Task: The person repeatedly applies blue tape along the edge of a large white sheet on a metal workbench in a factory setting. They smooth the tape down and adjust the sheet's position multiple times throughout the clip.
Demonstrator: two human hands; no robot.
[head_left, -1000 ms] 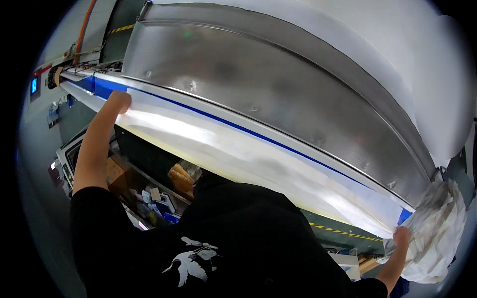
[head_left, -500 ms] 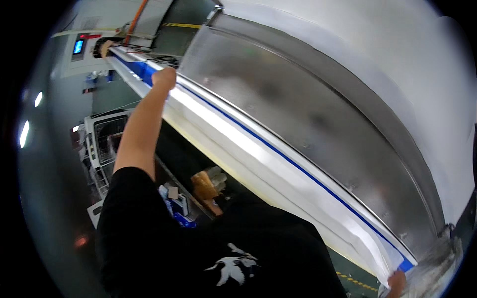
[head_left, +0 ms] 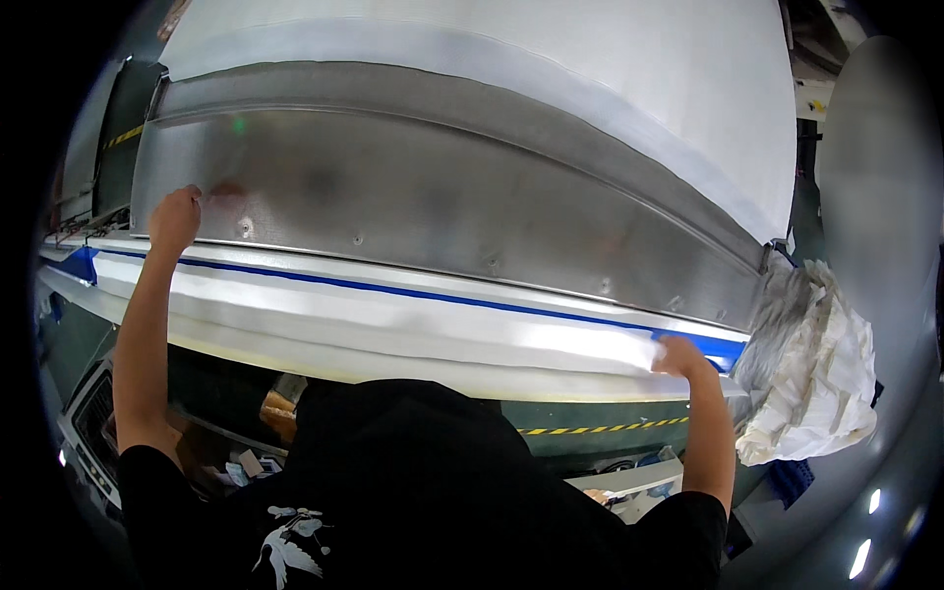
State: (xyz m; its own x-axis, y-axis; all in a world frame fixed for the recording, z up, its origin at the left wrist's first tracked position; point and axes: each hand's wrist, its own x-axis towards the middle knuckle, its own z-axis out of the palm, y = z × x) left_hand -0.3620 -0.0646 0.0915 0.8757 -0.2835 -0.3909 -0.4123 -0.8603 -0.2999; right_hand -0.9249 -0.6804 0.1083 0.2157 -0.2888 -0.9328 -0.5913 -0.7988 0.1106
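A broad white surface (head_left: 610, 59) curves across the far side, and in front of it lies a wide grey metal plate (head_left: 442, 187) dotted with small fasteners. Along the plate's near edge, between it and the person's body, stretches a long white sheet (head_left: 393, 323), with a slender blue strip (head_left: 393, 291) along its far side. Beyond its right end hangs a crumpled pale wrapping (head_left: 836, 393). The sheet looks light, limp and smooth, probably slippery and quick to crease; the ends, close to the corners, seem the best places to take hold, with gentle, even tension. The right hand (head_left: 681, 357) is at the sheet's right end, its fingers curled in and apparently pinching it. The left hand (head_left: 175, 221) hangs over the plate's left end, fingers bent; whether they hold anything I cannot tell.
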